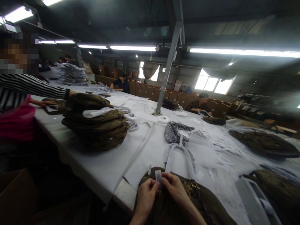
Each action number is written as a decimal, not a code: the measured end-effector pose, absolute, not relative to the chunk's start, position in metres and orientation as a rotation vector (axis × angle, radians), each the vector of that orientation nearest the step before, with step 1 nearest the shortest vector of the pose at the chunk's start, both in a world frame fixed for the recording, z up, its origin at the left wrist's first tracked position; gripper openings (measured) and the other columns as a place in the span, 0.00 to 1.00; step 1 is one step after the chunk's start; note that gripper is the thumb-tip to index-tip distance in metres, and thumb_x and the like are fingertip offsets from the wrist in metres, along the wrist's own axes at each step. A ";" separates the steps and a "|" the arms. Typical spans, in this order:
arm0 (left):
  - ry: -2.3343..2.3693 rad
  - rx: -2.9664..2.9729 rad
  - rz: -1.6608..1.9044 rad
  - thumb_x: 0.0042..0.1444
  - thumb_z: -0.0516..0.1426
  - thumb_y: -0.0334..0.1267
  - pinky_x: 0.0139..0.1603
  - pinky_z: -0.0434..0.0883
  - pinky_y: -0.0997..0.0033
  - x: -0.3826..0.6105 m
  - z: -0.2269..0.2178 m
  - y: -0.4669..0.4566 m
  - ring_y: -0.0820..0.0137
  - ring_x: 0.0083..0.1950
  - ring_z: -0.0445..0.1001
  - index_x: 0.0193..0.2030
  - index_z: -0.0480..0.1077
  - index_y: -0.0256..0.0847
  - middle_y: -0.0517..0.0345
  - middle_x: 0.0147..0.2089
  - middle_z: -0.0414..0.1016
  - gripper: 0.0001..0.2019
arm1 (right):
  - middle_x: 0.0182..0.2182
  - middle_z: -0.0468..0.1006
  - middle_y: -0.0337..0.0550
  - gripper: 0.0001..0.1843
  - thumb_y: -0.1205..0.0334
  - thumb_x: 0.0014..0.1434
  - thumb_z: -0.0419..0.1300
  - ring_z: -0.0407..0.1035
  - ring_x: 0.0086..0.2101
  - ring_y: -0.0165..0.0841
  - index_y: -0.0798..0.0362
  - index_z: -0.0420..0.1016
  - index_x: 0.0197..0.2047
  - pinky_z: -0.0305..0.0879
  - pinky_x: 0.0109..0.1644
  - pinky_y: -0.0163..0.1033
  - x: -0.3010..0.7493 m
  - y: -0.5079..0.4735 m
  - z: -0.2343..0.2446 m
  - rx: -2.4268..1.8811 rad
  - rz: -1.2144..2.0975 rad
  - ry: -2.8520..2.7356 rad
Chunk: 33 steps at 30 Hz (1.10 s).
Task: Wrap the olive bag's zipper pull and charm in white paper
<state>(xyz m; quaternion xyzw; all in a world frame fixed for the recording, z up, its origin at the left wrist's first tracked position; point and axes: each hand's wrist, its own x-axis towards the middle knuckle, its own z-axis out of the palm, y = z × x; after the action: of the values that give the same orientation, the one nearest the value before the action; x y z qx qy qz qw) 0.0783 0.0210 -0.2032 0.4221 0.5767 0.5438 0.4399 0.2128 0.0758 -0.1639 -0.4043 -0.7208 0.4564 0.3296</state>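
Observation:
An olive-green handbag (pixel 208 200) lies on the white-covered table right in front of me. Its upright handle (pixel 191 157) is wrapped in white material. Over the bag's top edge, my left hand (pixel 147 193) and my right hand (pixel 174 187) come together, thumbs and fingers pinched around a small translucent white strip (pixel 158 175). The strip stands up between the fingertips, and its lower end is partly hidden by them. Beside my right hand, a leopard-patterned piece (pixel 187 187) and gold-coloured hardware sit on the bag.
Stacked olive bags (pixel 98 125) stand left on the table (pixel 138 150), near a co-worker's striped sleeve (pixel 32 84). A metal post (pixel 167 72) rises mid-table. Beyond my bag lies a black-and-white patterned piece (pixel 175 131). A grey box (pixel 255 200) and more bags (pixel 264 143) are right.

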 end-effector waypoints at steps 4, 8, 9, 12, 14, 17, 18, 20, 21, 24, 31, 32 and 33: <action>1.406 1.053 1.368 0.52 0.53 0.43 0.29 0.64 0.74 0.077 -0.204 0.022 0.71 0.26 0.68 0.25 0.65 0.39 0.62 0.22 0.68 0.11 | 0.36 0.79 0.45 0.18 0.53 0.55 0.58 0.71 0.37 0.39 0.56 0.75 0.42 0.66 0.43 0.40 0.213 0.079 -0.163 -1.059 1.229 -1.887; 1.356 1.050 1.377 0.52 0.53 0.43 0.28 0.63 0.75 0.077 -0.201 0.021 0.72 0.26 0.67 0.24 0.62 0.39 0.63 0.22 0.66 0.11 | 0.33 0.79 0.43 0.17 0.56 0.53 0.60 0.71 0.35 0.37 0.57 0.75 0.43 0.66 0.39 0.38 0.209 0.080 -0.160 -1.001 1.333 -1.910; 1.361 1.058 1.379 0.52 0.54 0.43 0.28 0.63 0.75 0.078 -0.200 0.021 0.73 0.25 0.66 0.24 0.62 0.40 0.63 0.21 0.66 0.11 | 0.32 0.79 0.42 0.16 0.57 0.53 0.60 0.71 0.35 0.37 0.57 0.75 0.42 0.66 0.39 0.38 0.208 0.080 -0.158 -0.982 1.360 -1.928; 1.375 1.072 1.399 0.52 0.54 0.43 0.27 0.62 0.76 0.079 -0.199 0.021 0.73 0.25 0.66 0.24 0.61 0.39 0.63 0.21 0.66 0.12 | 0.31 0.79 0.42 0.13 0.60 0.52 0.59 0.72 0.35 0.37 0.58 0.77 0.38 0.65 0.38 0.37 0.205 0.080 -0.156 -0.964 1.402 -1.966; 1.341 1.029 1.416 0.52 0.55 0.44 0.28 0.63 0.76 0.079 -0.199 0.021 0.73 0.26 0.67 0.28 0.63 0.39 0.63 0.23 0.68 0.10 | 0.31 0.79 0.42 0.12 0.60 0.52 0.59 0.72 0.34 0.37 0.59 0.77 0.36 0.65 0.37 0.36 0.204 0.081 -0.156 -0.995 1.372 -1.976; 1.240 0.943 1.410 0.51 0.57 0.44 0.28 0.65 0.75 0.078 -0.198 0.021 0.72 0.27 0.69 0.43 0.64 0.38 0.62 0.25 0.70 0.16 | 0.32 0.79 0.43 0.12 0.60 0.52 0.58 0.71 0.34 0.37 0.59 0.77 0.36 0.65 0.39 0.38 0.204 0.081 -0.159 -1.016 1.308 -1.967; 1.200 0.942 1.401 0.51 0.57 0.45 0.30 0.65 0.75 0.077 -0.197 0.021 0.71 0.29 0.70 0.47 0.64 0.37 0.61 0.27 0.71 0.19 | 0.32 0.79 0.43 0.13 0.60 0.52 0.58 0.71 0.34 0.38 0.58 0.77 0.37 0.65 0.40 0.38 0.205 0.081 -0.160 -1.011 1.300 -1.956; 1.164 0.988 1.383 0.50 0.57 0.45 0.32 0.65 0.75 0.076 -0.194 0.022 0.70 0.32 0.71 0.45 0.68 0.36 0.58 0.30 0.72 0.19 | 0.32 0.79 0.43 0.13 0.60 0.52 0.59 0.71 0.35 0.38 0.58 0.78 0.38 0.65 0.41 0.39 0.206 0.081 -0.162 -0.996 1.312 -1.928; 1.184 1.014 1.369 0.50 0.57 0.46 0.31 0.65 0.75 0.076 -0.193 0.022 0.70 0.32 0.70 0.42 0.70 0.35 0.57 0.29 0.72 0.17 | 0.31 0.79 0.43 0.13 0.59 0.51 0.59 0.71 0.35 0.39 0.58 0.78 0.38 0.65 0.41 0.39 0.206 0.081 -0.162 -0.991 1.333 -1.912; 1.332 1.055 1.309 0.51 0.55 0.48 0.27 0.60 0.75 0.076 -0.192 0.022 0.73 0.25 0.65 0.33 0.73 0.34 0.61 0.22 0.68 0.17 | 0.29 0.79 0.43 0.15 0.57 0.51 0.60 0.71 0.34 0.39 0.58 0.79 0.37 0.65 0.39 0.39 0.209 0.080 -0.160 -0.987 1.433 -1.855; 1.625 1.245 1.422 0.55 0.51 0.42 0.33 0.62 0.74 0.086 -0.195 0.017 0.70 0.30 0.67 0.25 0.68 0.39 0.59 0.27 0.67 0.12 | 0.32 0.78 0.43 0.19 0.52 0.53 0.59 0.70 0.35 0.36 0.58 0.75 0.42 0.65 0.41 0.38 0.215 0.079 -0.153 -0.952 1.448 -1.847; 1.635 1.273 1.425 0.55 0.51 0.42 0.33 0.62 0.73 0.087 -0.194 0.016 0.69 0.31 0.67 0.25 0.67 0.40 0.58 0.27 0.68 0.12 | 0.32 0.77 0.42 0.18 0.54 0.52 0.60 0.70 0.34 0.35 0.57 0.75 0.42 0.65 0.40 0.37 0.215 0.079 -0.152 -0.951 1.438 -1.854; 1.632 1.295 1.419 0.56 0.50 0.41 0.34 0.62 0.73 0.088 -0.194 0.016 0.69 0.32 0.67 0.25 0.67 0.40 0.58 0.27 0.68 0.12 | 0.31 0.77 0.41 0.17 0.55 0.51 0.61 0.69 0.33 0.34 0.57 0.74 0.41 0.65 0.39 0.36 0.215 0.079 -0.151 -0.951 1.433 -1.861</action>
<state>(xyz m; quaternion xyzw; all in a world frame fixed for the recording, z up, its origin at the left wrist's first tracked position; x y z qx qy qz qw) 0.0880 0.0155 -0.1941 0.4892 0.6165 0.5362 0.3053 0.2151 0.0795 -0.1512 -0.3580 -0.7007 0.5396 0.2994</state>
